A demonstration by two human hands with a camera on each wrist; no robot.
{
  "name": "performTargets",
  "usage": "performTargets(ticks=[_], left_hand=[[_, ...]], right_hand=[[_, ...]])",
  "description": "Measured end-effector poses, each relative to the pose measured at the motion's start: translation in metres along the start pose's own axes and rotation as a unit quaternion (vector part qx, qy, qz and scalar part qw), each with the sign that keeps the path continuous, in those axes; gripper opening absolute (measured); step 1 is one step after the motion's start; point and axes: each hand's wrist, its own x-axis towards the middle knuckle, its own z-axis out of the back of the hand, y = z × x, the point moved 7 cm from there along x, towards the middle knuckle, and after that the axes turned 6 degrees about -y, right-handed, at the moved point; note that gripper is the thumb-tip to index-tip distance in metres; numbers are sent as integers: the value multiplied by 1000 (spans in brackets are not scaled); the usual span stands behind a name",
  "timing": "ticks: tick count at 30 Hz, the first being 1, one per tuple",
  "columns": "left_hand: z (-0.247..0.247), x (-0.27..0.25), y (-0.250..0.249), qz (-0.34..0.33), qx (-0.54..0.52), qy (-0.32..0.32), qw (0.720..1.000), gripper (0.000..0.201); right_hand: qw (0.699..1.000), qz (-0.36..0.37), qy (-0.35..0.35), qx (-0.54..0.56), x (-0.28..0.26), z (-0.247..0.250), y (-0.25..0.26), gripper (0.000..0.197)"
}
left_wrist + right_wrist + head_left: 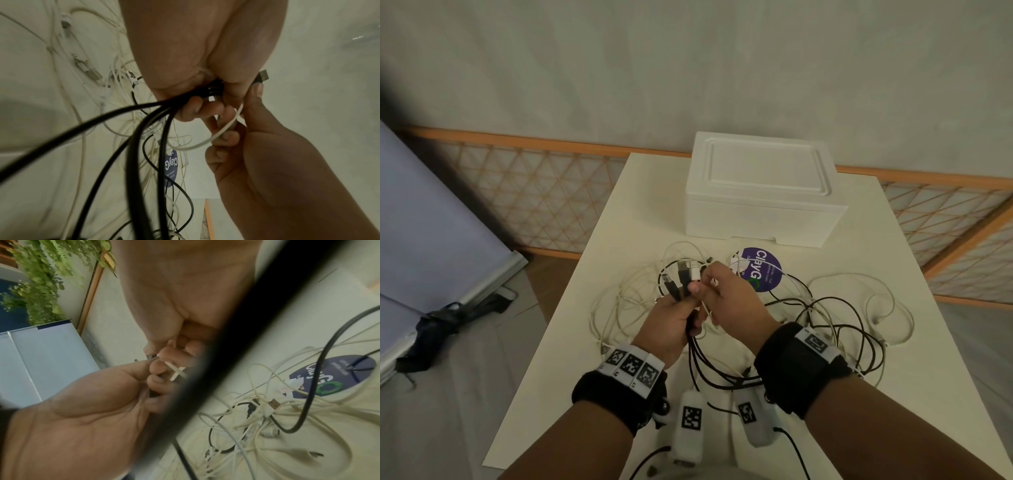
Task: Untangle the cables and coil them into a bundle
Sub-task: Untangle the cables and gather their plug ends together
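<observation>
- Your left hand fists several smooth black cables, plugs upright.
- Your right hand pinches a thin white cable, seemingly near its plug.
- Loose cords sprawl across the matte white table.

We hold both forearms forward, our hands meeting at twelve o'clock above the table. Our left hand is fisted, thumb on top; our right hand pinches at its fingertips, wrists banded black.
</observation>
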Motion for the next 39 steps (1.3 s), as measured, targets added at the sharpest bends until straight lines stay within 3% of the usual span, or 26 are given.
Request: performTargets(ticks=[6,10,13,17,19,20,22,24,27,30,31,33,37,39], left_hand=[[2,-5,0,17,-58,3,998,24],[0,-6,2,52,-148,4,988,41],[2,-9,0,51,-180,-10,982,36],[31,-4,-3,37,-231,-94,968,45],[50,0,-11,20,-260,-136,956,49],[60,1,-15,5,-272,-144,951,50],[74,3,-28,-25,-241,-140,960,47],[86,5,-34,-42,-148,-142,978,42],[87,8,-33,-45,-6,-146,988,39],[68,10,-38,-101,150,-127,975,15],[62,10,-40,-118,182,-114,970,21],[50,11,-41,-135,210,-90,964,33],[46,9,-54,-140,203,-122,961,17],[49,9,-58,-131,161,-137,969,11]], right_hand=[[996,-74,-17,-44,-2,-1,1,52],[992,-60,-2,-112,-2,-10,5,69],[991,-27,18,-131,-1,-15,14,62],[981,48,149,-111,-8,-25,22,57],[963,84,163,-199,-8,-17,15,55],[953,97,143,-248,-5,-10,9,44],[944,113,105,-293,4,2,-5,17],[954,107,76,-270,10,10,-15,7],[974,118,15,-192,14,18,-3,8],[984,140,8,-107,11,16,27,17],[985,156,7,-80,9,15,38,19],[984,173,-6,-39,8,17,54,19],[984,152,-16,91,6,24,69,15],[985,110,-24,129,11,23,58,30]])
